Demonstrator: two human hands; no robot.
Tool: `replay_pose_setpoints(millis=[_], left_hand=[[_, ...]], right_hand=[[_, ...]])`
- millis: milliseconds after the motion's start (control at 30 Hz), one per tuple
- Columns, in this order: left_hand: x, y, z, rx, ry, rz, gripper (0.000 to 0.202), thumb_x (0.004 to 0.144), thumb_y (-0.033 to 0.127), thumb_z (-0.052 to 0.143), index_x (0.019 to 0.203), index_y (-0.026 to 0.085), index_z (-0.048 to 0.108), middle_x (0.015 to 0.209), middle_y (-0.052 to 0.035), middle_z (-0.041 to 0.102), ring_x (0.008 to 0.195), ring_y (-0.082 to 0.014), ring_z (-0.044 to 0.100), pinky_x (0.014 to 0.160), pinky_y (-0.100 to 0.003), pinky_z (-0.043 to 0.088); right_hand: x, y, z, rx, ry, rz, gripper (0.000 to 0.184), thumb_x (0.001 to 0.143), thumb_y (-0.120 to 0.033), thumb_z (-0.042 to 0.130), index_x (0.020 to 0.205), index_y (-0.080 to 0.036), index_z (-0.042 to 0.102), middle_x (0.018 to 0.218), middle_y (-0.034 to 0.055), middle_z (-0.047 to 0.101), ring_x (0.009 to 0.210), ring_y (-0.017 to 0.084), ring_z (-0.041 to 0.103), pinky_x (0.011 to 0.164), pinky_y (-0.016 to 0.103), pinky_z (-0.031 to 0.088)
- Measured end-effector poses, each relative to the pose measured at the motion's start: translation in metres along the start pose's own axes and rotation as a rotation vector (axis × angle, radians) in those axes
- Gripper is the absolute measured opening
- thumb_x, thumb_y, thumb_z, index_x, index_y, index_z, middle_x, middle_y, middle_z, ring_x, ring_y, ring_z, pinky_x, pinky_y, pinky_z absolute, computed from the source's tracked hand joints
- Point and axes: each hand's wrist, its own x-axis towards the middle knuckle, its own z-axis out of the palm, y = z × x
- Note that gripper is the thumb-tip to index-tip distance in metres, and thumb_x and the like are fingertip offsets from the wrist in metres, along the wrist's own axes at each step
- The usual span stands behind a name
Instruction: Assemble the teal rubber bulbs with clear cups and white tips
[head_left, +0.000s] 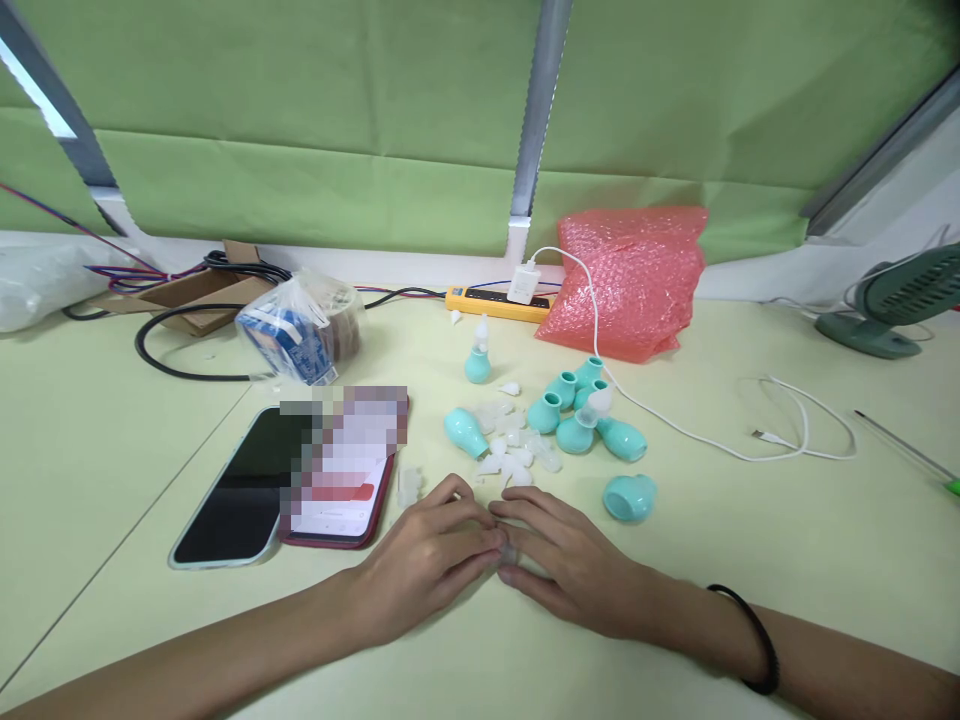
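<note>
- Translucent piece (508, 553), mostly hidden at the front centre of the bench (787, 530), where my left grip (427, 560) and right grip (562, 560) meet, fingertips closed on it from either side. I judge it light, slightly springy and perhaps slippery, best taken by its sides between thumb and forefinger, without a hard squeeze.
- A red bubble-wrapped parcel (637, 285) sits at the back, well apart from me and blocking nothing.
- A dark-screened phone (232, 490) and a lit phone (337, 500) lie side by side to my left, the lit one near my wrist and crowding any sideways move.
- Teal bulbs (576, 435) cluster beyond my right grip, with a lone bulb (630, 498) on its side nearest my wrist.
- Loose translucent bits (517, 470) lie just ahead of my fingers, the likeliest to be knocked.
</note>
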Motion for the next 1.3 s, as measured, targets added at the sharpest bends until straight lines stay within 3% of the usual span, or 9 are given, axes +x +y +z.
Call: replay_pose_setpoints(millis=[700, 1300], left_hand=[[0.0011, 0.002, -0.0011, -0.011, -0.062, -0.124, 0.016, 0.078, 0.01, 0.047, 0.086, 0.013, 0.059, 0.083, -0.0077, 0.058, 0.08, -0.0184, 0.042, 0.069, -0.033, 0.043], [0.0008, 0.0032, -0.0017, -0.037, -0.065, -0.104, 0.017, 0.078, 0.009, 0.046, 0.09, 0.012, 0.058, 0.084, -0.0083, 0.056, 0.081, -0.0182, 0.042, 0.07, -0.033, 0.043]], right_hand=[[-0.0008, 0.0033, 0.0027, 0.106, 0.03, 0.036, 0.023, 0.079, -0.028, 0.052, 0.094, -0.012, 0.056, 0.097, 0.0102, 0.058, 0.1, 0.022, 0.047, 0.088, 0.037, 0.043], [-0.0025, 0.0045, 0.0032, 0.169, 0.05, 0.043, 0.023, 0.078, -0.028, 0.054, 0.095, -0.012, 0.055, 0.094, 0.0088, 0.058, 0.098, 0.02, 0.047, 0.087, 0.034, 0.044]])
